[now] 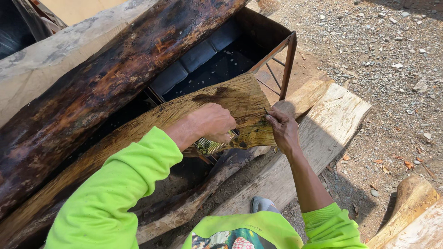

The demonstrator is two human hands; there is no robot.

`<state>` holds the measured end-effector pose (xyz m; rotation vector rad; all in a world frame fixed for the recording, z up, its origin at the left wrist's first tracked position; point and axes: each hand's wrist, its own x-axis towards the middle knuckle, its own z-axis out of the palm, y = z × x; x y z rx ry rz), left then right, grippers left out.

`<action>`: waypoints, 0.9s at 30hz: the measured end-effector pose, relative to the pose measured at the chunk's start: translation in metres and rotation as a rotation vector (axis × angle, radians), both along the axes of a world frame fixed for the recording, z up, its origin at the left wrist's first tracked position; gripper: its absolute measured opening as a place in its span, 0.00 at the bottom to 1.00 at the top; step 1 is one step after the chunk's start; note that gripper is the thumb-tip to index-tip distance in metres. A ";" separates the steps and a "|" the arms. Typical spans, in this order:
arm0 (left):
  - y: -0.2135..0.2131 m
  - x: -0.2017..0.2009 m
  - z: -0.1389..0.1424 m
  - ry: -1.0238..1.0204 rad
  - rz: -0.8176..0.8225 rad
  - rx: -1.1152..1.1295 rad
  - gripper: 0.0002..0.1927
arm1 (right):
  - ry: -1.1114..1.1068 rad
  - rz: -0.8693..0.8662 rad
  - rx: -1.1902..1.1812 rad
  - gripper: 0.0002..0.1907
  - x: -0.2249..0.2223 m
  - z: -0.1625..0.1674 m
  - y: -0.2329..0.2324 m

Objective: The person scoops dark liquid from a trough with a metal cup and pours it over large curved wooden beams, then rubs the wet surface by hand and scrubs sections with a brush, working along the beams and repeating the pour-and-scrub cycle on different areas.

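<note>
My left hand is closed around a tool with a ribbed, pale yellow handle, pressed against a wide sheet of brown peeled bark. My right hand pinches the bark sheet's right edge, with a thin dark blade or sliver sticking up by the fingers. The bark sheet runs leftward along a long strip below a big dark wet log. Both sleeves are bright yellow-green.
A rusty metal frame stands over a dark trough of liquid. Pale sawn timber lies under my right arm. Gravel ground spreads right. More cut wood sits at lower right. My shoe shows below.
</note>
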<state>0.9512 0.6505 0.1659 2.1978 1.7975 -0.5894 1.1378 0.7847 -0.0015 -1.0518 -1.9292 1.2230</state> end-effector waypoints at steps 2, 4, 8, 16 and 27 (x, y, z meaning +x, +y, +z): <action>0.006 0.013 0.000 -0.029 -0.004 -0.002 0.15 | 0.028 0.033 -0.030 0.13 0.003 -0.002 -0.002; 0.020 0.024 0.003 -0.025 -0.019 -0.009 0.15 | 0.059 0.086 -0.076 0.12 0.003 -0.001 0.003; 0.040 0.041 0.010 -0.080 -0.013 0.017 0.17 | 0.071 0.118 -0.106 0.11 0.005 -0.001 0.008; 0.030 0.020 0.010 -0.082 0.041 0.018 0.15 | -0.009 0.083 0.030 0.12 0.007 0.000 0.005; -0.052 -0.045 -0.028 -0.012 0.275 -0.072 0.11 | -0.110 0.112 0.121 0.12 0.006 0.001 0.015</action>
